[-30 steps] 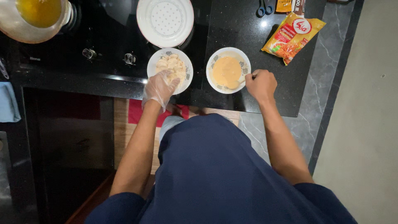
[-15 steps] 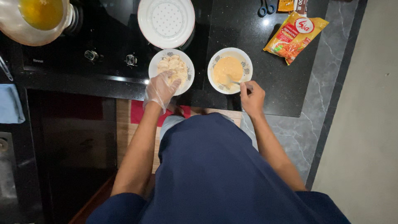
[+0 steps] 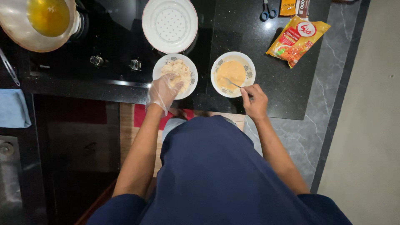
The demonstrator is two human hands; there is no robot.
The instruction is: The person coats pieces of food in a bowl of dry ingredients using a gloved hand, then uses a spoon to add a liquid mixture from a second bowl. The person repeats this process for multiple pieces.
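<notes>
Two small white bowls stand side by side on the black counter. The left bowl (image 3: 188,63) holds pale pieces of food (image 3: 177,70). My left hand (image 3: 163,91), in a clear plastic glove, rests on its near rim with fingertips touching the food. The right bowl (image 3: 250,66) holds orange-yellow batter (image 3: 230,71). My right hand (image 3: 254,100) is bare and grips a thin metal utensil (image 3: 231,82) whose tip lies in the batter.
A white perforated plate (image 3: 169,24) sits behind the bowls. At far left a pan of yellow oil (image 3: 46,18) stands on the stove, with knobs (image 3: 96,60) in front. An orange seasoning packet (image 3: 296,39) and scissors (image 3: 266,11) lie at the right. A blue cloth (image 3: 13,108) hangs left.
My right hand has moved from beside the right bowl to its near rim, and the utensil now dips into the batter. My left hand has stayed at the left bowl.
</notes>
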